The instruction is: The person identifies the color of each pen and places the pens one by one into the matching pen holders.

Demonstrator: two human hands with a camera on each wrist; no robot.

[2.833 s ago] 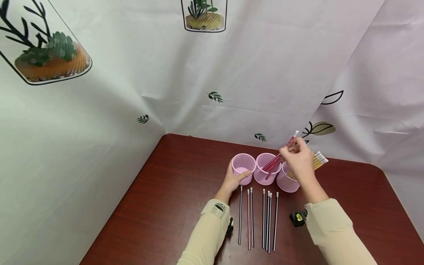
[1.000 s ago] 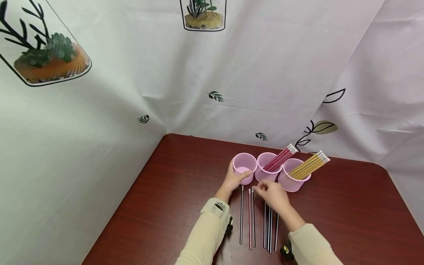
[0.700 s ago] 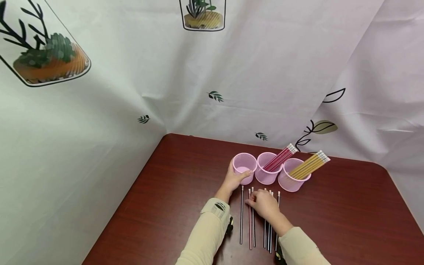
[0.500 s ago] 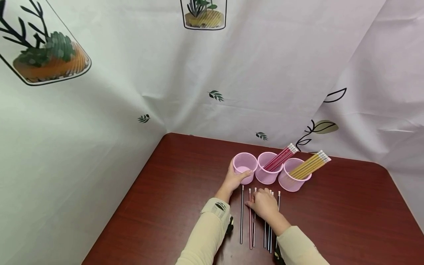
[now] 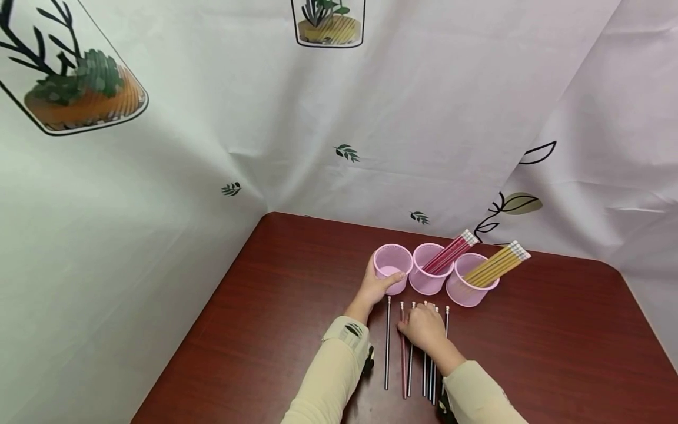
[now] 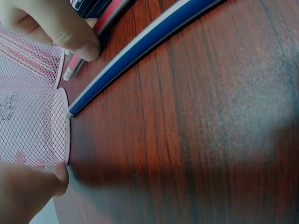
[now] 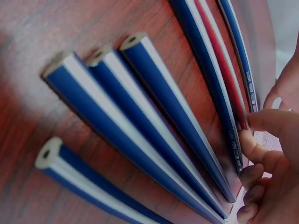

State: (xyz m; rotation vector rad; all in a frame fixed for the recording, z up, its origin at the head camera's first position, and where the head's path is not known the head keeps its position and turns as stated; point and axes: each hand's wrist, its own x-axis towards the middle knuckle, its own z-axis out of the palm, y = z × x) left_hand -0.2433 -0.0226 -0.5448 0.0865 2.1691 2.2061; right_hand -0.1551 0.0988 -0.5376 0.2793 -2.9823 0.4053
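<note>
A slim red wooden pencil point(image 5: 404, 365) sits pinched between thumb and finger of a person's right hand point(image 5: 424, 325), at the worktop point(image 5: 296, 294); whether it is lifted is hard to tell.

Beside it lie six slim blue wooden pencils with white stripes point(image 5: 387, 353), one to its left and five to its right, making seven outside the cups. Beyond stand three round pink mesh cups point(image 5: 426, 286) in a row: the left cup point(image 6: 32, 126), gripped from outside by the left hand point(image 5: 373, 288), shows no pencils; the middle holds bunched red pencils point(image 5: 446, 258), the right bunched yellow pencils point(image 5: 492, 268), both too tightly packed to count. The work appears well along, two cups stocked, the blue pencils and left cup seemingly remaining.
</note>
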